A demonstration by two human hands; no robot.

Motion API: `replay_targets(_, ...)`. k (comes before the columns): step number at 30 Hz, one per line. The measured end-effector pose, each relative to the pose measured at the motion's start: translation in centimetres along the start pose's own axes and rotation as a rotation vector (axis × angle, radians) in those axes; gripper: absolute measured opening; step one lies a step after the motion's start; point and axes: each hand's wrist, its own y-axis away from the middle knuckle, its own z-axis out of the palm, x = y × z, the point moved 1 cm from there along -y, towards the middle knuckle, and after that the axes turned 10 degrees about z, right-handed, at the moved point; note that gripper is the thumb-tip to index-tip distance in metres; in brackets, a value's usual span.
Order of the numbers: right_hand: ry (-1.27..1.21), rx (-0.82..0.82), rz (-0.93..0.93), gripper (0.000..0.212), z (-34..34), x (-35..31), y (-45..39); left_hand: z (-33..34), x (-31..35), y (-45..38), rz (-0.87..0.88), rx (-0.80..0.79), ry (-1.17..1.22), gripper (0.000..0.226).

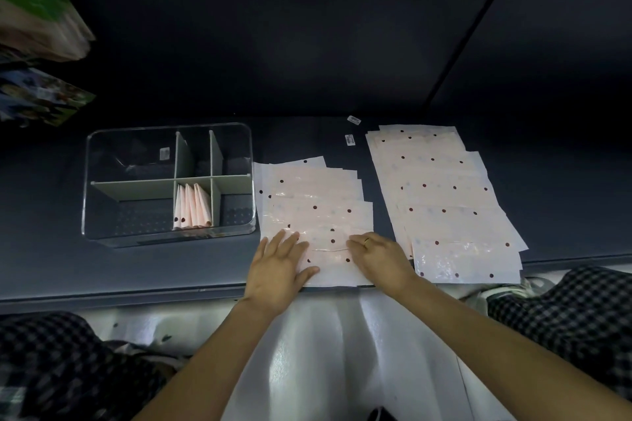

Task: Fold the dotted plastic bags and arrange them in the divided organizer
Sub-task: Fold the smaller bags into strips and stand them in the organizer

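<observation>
Two fanned stacks of pink dotted plastic bags lie on the dark table: a middle stack point(318, 195) and a longer right stack point(441, 191). My left hand point(278, 265) rests flat, fingers spread, on the front left of the nearest bag point(330, 255) of the middle stack. My right hand point(379, 256) presses on the same bag's right side with fingers curled at a crease; whether it pinches the plastic I cannot tell. The clear divided organizer point(102, 188) stands to the left, holding several folded bags point(192, 207) upright in its front middle compartment.
Two small white labels point(351, 139) lie on the table behind the stacks. Coloured packages point(37, 99) hang at the far left. The table's front edge point(136, 297) runs just under my wrists, with white plastic sheet point(328, 345) and checked fabric point(564, 311) on my lap.
</observation>
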Motion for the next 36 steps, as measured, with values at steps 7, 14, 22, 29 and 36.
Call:
replay_targets(7,-0.354,-0.179,0.079,0.025,-0.7,1.6,0.7,-1.5,-0.8,-0.5,0.055,0.192,0.255,0.041)
replay_targets(14,-0.727,-0.293,0.222,0.017,-0.4,2.3,0.3,-1.4,-1.3,-0.4,-0.191,0.176,0.522,0.024)
replay_targets(22,-0.707,-0.214,0.476,0.022,0.9,2.5,-3.1,-0.9,-1.9,-1.1,-0.414,0.238,0.713,0.02)
replay_targets(29,-0.595,-0.263,0.565,0.033,1.3,2.3,-5.1,-1.1,-1.7,-1.7,-0.432,0.206,0.66,0.012)
replay_targets(36,-0.48,-0.297,0.585,0.037,1.5,2.2,-5.9,-1.2,2.3,-1.5,0.051,0.235,0.109,0.05)
